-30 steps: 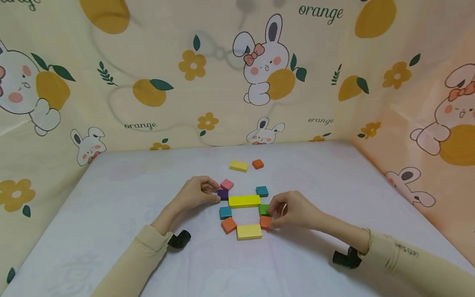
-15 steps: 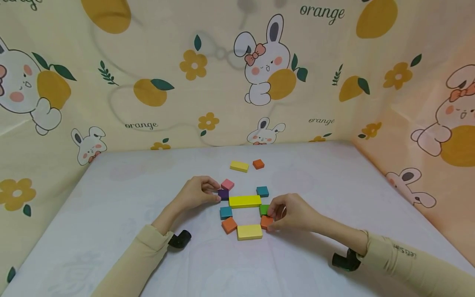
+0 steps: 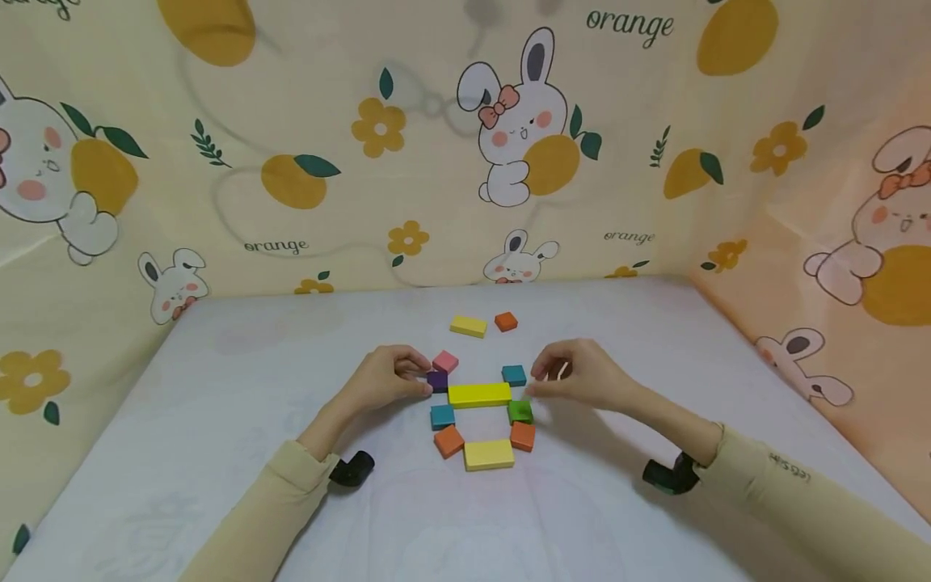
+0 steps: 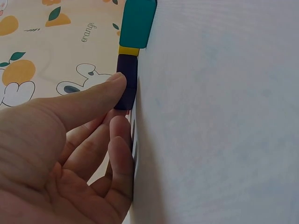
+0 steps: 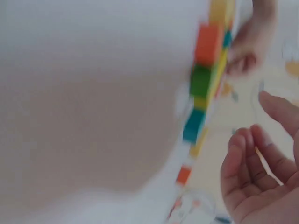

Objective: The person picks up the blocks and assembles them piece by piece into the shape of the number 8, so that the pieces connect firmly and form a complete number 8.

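Observation:
In the head view my left hand [image 3: 388, 377] pinches a purple block [image 3: 438, 381] at the left end of a long yellow block [image 3: 479, 394]. The left wrist view shows its thumb against that purple block [image 4: 126, 79]; the other fingertips are partly hidden behind. A pink block [image 3: 445, 361] lies just beyond. My right hand [image 3: 584, 374] hovers to the right of a teal block [image 3: 514, 375], loosely curled, with nothing between thumb and fingers. Nearer lie a green block [image 3: 520, 411] and an orange block [image 3: 523, 436], both uncovered.
A second teal block [image 3: 442, 417], an orange block [image 3: 448, 441] and a pale yellow block [image 3: 489, 455] close the ring's near side. Farther back lie another pale yellow block [image 3: 469, 326] and an orange one [image 3: 506, 322]. A patterned cloth [image 3: 429, 162] stands behind the white table [image 3: 291, 517].
My right hand has let go of the green and orange blocks on the right and moved away from me, up beside the teal block. The left hand has stayed at the purple block.

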Tool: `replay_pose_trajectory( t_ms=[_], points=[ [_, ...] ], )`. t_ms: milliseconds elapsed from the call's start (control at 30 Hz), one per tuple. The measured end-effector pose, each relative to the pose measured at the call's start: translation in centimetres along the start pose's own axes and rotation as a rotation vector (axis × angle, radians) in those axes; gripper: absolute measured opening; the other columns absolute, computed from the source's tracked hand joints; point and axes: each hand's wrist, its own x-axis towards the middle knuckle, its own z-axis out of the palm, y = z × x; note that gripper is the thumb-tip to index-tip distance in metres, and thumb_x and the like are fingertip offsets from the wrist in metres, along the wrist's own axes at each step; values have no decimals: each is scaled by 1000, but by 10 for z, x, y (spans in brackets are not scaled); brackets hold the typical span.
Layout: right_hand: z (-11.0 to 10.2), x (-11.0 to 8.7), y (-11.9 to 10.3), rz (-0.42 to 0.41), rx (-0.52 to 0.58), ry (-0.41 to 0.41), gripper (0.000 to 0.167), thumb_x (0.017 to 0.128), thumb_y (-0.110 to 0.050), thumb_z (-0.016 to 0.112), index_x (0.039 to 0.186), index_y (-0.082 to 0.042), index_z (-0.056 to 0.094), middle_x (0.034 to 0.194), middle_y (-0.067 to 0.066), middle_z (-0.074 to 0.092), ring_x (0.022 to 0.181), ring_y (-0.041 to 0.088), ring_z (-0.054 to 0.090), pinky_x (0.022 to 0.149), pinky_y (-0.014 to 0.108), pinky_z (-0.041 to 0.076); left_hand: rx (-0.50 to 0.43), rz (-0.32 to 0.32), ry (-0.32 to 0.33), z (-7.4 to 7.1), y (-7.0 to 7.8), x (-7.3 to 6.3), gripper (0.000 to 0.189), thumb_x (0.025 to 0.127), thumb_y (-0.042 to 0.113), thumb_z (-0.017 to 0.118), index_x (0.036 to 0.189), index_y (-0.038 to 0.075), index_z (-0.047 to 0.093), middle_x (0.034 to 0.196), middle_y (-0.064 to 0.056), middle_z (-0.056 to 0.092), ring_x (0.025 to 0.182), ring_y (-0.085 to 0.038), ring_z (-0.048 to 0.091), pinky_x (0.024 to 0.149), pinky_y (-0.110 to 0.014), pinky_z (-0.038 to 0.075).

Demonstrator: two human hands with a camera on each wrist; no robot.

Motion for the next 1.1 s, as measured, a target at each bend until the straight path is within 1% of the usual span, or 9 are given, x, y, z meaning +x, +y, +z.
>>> replay_pose_trajectory(
  t_ms=[133,267,400,500,633,767,967,1100],
  points=[
    [-15,30,20,64,14,77,21,80,-25,84,91,-13,73,83,-2,67,75,20,60,66,31,51,-1,0,4,0,0,0,31,80,18,84,106,14,69,103,2,70,81,-18,62,86,-37,51],
    [-20,61,42,116,18,130,28,81,-25,83,100,-7,73,92,3,70,84,21,61,73,35,50,-1,-5,3,-1,-1,0,31,79,17,85,106,13,69,103,1,70,81,-18,63,86,-37,51],
    [-20,84,54,123,22,137,32,81,-19,83,108,-7,73,106,10,70,95,23,62,83,41,48,-5,-14,3,-1,-1,0,31,79,18,85,106,14,69,102,2,70,80,-18,62,86,-36,51],
    [-20,96,57,119,39,121,35,80,-17,84,111,-8,73,113,11,68,101,26,62,87,44,47,-8,-15,3,0,0,1,31,79,18,85,105,14,69,102,2,70,80,-18,62,86,-36,51],
    [-19,107,59,124,87,84,40,79,-15,85,116,-6,71,118,13,66,108,30,59,90,46,47,-8,-13,5,-1,0,1,31,79,17,85,105,14,69,102,2,70,80,-18,63,86,-35,52],
    [-18,114,63,139,128,45,44,79,-15,85,119,-5,69,122,16,64,113,32,57,94,47,46,-7,-13,7,-1,1,0,31,79,16,85,105,14,69,102,2,70,80,-18,63,86,-36,52],
    [-18,116,69,158,152,13,42,81,-12,82,120,-4,69,121,14,64,114,32,55,93,46,46,-2,-10,1,0,1,0,30,79,16,85,105,14,69,101,2,70,81,-18,62,86,-36,51],
    [-18,116,71,172,193,-4,42,81,-9,82,120,-1,68,122,13,65,112,32,56,95,46,46,4,-17,7,0,1,0,30,79,17,85,105,14,69,101,3,70,81,-18,62,86,-36,51]
  ],
)
